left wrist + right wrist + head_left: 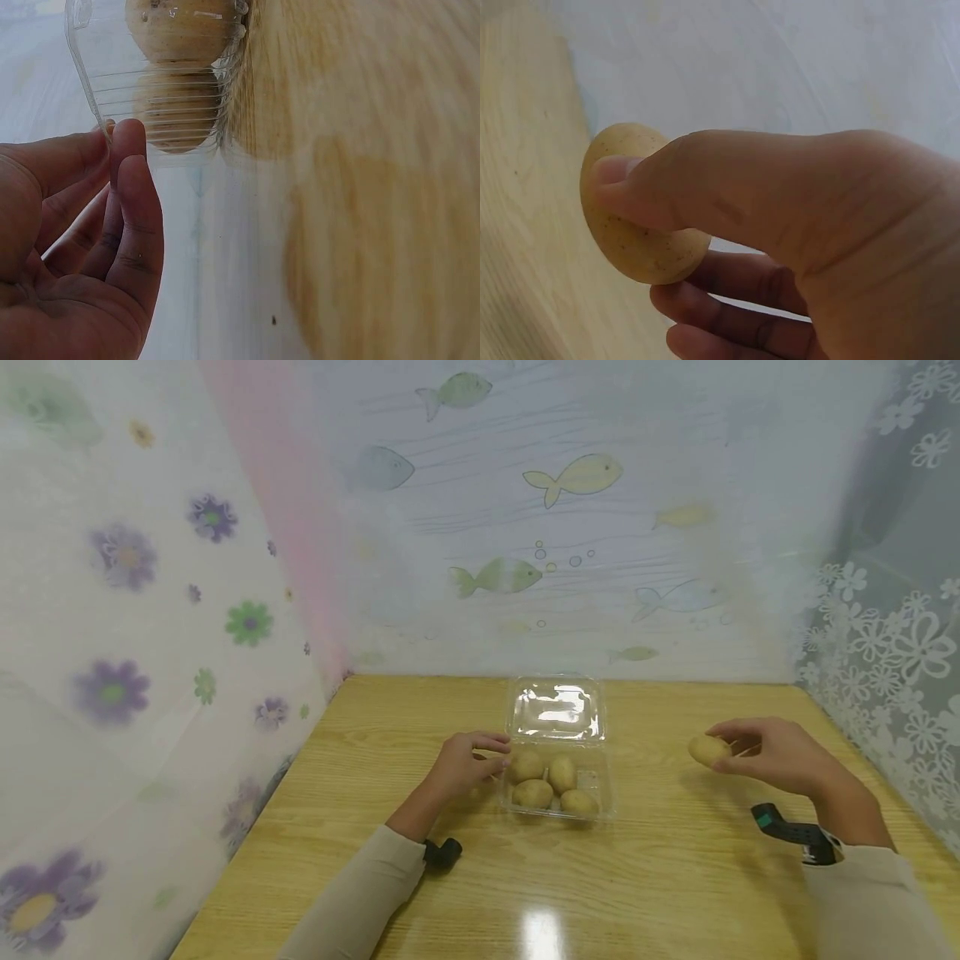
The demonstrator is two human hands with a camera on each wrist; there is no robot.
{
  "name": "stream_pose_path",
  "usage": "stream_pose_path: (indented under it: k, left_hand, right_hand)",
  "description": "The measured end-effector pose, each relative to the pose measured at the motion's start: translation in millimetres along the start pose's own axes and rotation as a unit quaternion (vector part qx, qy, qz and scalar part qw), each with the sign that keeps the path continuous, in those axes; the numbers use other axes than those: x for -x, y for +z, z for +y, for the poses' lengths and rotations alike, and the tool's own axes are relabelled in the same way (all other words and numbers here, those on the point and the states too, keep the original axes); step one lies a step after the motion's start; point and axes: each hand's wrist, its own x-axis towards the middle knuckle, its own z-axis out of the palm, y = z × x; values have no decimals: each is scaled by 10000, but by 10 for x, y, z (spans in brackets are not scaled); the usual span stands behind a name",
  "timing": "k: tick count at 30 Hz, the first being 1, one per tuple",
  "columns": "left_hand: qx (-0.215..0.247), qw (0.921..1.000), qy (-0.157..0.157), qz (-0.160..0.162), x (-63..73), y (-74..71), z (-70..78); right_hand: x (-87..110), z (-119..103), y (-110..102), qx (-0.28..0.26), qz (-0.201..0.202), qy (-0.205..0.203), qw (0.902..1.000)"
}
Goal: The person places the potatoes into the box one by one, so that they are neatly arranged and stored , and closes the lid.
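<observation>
A clear plastic clamshell box (609, 802) stands on the table with its lid (558, 708) folded back, away from me. Inside lie several potatoes (533, 794), and the far right part of the box holds none. My left hand (469, 763) pinches the box's left rim between thumb and fingers, as the left wrist view shows. Off to the right, my right hand (783, 756) holds a single potato (645, 244) above the table, the thumb pressed on one side and fingers on the other.
The wooden table (660, 877) reaches back to a wall sheet with fish drawings (585, 475). A flowered curtain (112, 693) borders the left side, and a lace-patterned sheet (900, 643) the right. Black wrist mounts (795, 833) sit on both forearms.
</observation>
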Motion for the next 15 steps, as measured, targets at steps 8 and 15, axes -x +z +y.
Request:
stream_pose_path:
  k: [8,15]
  left_hand:
    - [-31,10000,19,-11,-12,-2,-17]
    - [-1,10000,30,-15,4,-3,-9]
  right_hand:
    - [-35,-79,24,64,168,-121,9998]
    - [-53,-134,57,16,125,-236,9996]
